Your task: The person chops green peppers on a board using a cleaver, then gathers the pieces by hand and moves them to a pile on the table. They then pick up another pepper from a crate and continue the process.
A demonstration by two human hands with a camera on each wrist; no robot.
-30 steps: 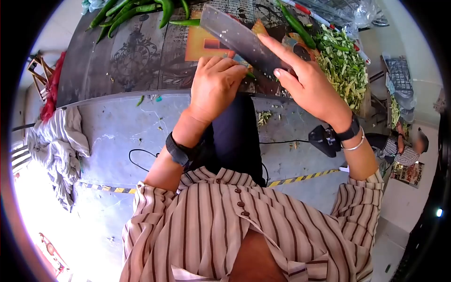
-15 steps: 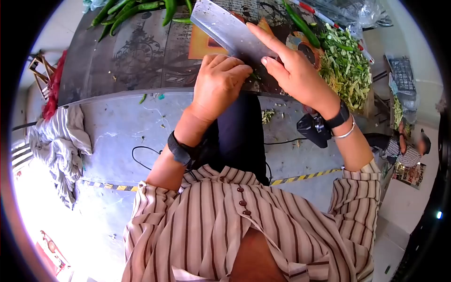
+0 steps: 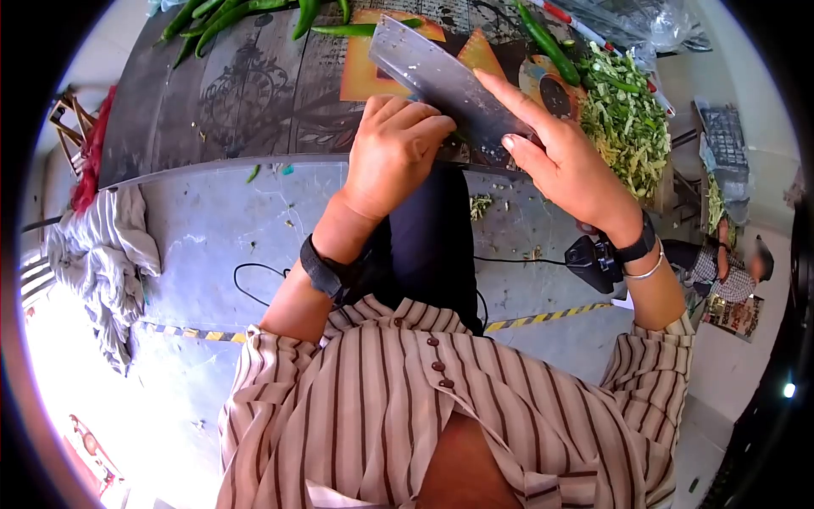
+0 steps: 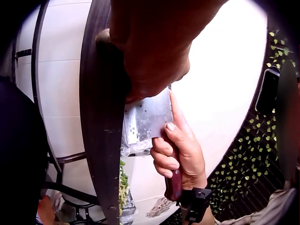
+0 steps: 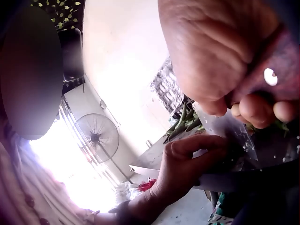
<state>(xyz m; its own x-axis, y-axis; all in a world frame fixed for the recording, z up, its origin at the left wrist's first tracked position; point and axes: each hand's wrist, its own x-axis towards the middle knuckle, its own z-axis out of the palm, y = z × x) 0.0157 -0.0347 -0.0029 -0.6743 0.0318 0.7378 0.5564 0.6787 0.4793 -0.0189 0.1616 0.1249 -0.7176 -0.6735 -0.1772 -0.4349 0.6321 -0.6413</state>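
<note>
My right hand (image 3: pixel 568 161) grips a cleaver (image 3: pixel 445 81) by its dark red handle (image 4: pixel 174 180), the index finger laid along the spine of the wide blade. White bits cling to the metal. Beside the blade, at the near table edge, my left hand (image 3: pixel 394 153) has its fingers curled around a green chilli (image 3: pixel 459 136); only a small green end shows past the fingertips, the rest hidden in the grasp. In the right wrist view the left hand (image 5: pixel 180 164) sits close against the blade (image 5: pixel 229 133).
Whole green chillies (image 3: pixel 242 13) lie at the back left of the patterned table (image 3: pixel 246 110), with one long chilli (image 3: pixel 339 30) behind the blade and another (image 3: pixel 547 47) farther right. A heap of chopped green pieces (image 3: pixel 623 127) covers the right end. A red-and-white tube (image 3: pixel 585 30) and clear plastic (image 3: pixel 666 30) lie beyond.
The cleaver swung left and up over the left hand half a second ago, then came back right. My left hand keeps its place and its grasp.
</note>
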